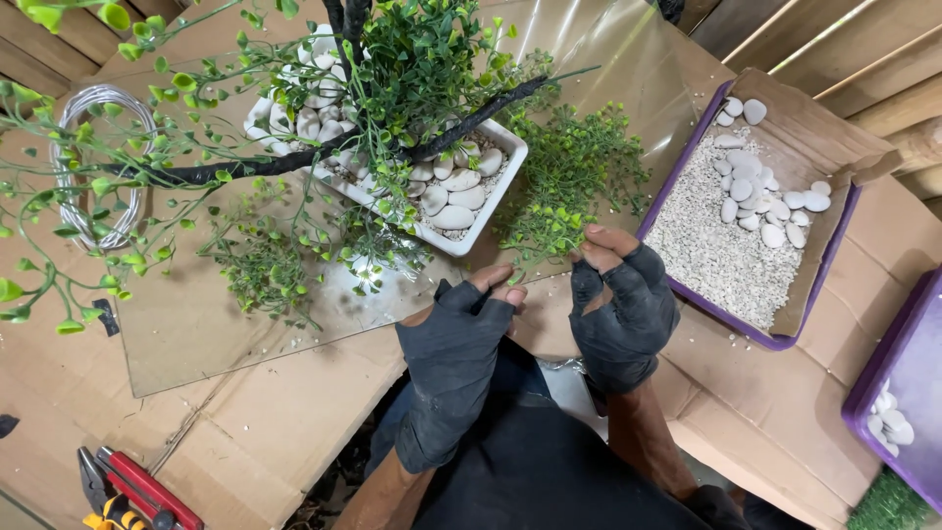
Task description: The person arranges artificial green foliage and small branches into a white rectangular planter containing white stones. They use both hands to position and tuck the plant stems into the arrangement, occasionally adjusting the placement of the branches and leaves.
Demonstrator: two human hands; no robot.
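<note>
2 gloved hands [535,319], 1 green sprig [564,186], 2 purple trays [760,211]

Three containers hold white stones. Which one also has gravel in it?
The purple tray lined with cardboard, beside the right hand. The white planter holds a plant; the purple tray at the right edge shows stones only.

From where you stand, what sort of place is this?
Likely a craft workbench for making artificial plants: a white pot of pebbles and faux branches, a tray of gravel, a wire coil, cardboard underneath.
</note>
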